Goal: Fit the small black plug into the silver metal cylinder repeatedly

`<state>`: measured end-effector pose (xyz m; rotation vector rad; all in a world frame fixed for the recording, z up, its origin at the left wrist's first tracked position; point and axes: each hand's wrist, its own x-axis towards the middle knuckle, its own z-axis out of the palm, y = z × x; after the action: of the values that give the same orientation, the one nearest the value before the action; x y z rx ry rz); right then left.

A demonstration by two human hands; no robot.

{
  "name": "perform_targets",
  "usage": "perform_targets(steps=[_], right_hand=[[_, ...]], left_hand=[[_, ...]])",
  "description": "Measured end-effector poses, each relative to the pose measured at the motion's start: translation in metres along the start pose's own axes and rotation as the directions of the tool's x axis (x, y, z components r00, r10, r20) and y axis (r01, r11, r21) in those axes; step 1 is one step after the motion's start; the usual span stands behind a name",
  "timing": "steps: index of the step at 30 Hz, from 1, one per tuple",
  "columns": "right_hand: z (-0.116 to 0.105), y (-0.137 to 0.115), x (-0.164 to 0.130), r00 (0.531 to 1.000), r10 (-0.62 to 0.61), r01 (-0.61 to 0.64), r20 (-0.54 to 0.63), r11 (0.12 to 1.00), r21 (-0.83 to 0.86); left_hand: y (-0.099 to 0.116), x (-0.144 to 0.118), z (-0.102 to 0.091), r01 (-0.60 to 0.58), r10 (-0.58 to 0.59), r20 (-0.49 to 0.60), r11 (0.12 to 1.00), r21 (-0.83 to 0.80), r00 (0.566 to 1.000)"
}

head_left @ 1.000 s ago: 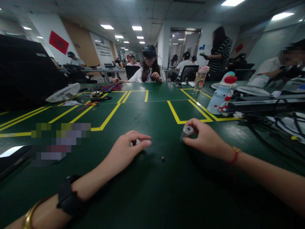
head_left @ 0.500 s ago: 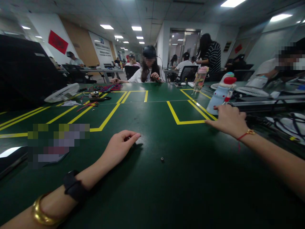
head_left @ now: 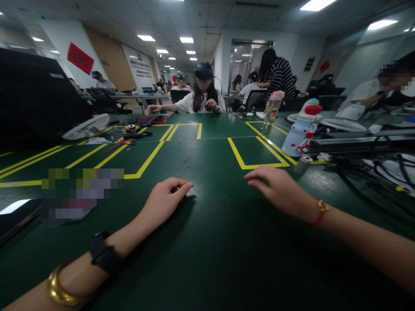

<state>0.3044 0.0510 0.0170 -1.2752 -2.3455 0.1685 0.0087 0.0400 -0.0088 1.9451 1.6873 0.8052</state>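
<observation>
My left hand rests low over the green table, thumb and index finger pinched together. Whatever is between those fingertips, if anything, is too small to make out. Further right, my right hand hovers above the tabletop, fingers stretched to the left and the thumb slightly apart. I see nothing in it. Just beyond its wrist stands a small grey cylinder, slightly tilted. A light-blue bottle with a red and white figure on it is behind the cylinder.
Black cables lie at the right, near metal rails. A pink-lidded bottle stands farther back. Left are a white fan, coloured wires and a blurred-out packet. A person sits opposite.
My right hand has moved left and nearer, away from the blue bottle, uncovering the grey cylinder. A small ring-like piece on the table is no longer visible. My left hand has stayed nearly still.
</observation>
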Motion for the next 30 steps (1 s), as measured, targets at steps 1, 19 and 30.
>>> perform_targets(steps=[1, 19, 30], right_hand=[[-0.015, 0.016, 0.004, 0.997, 0.066, -0.07, -0.045, 0.991, -0.11], [-0.098, 0.143, -0.001, 0.794, 0.607, -0.539, -0.035, 0.676, -0.503], [-0.098, 0.138, 0.0, 0.791, 0.61, -0.553, -0.053, 0.675, -0.489]], left_hand=[[0.0, 0.0, 0.0, -0.004, 0.004, -0.006, 1.0, 0.003, 1.0], [0.001, 0.0, 0.001, 0.021, -0.021, -0.007, 1.0, -0.002, 1.0], [0.001, -0.001, 0.0, 0.007, -0.007, -0.005, 1.0, -0.003, 1.0]])
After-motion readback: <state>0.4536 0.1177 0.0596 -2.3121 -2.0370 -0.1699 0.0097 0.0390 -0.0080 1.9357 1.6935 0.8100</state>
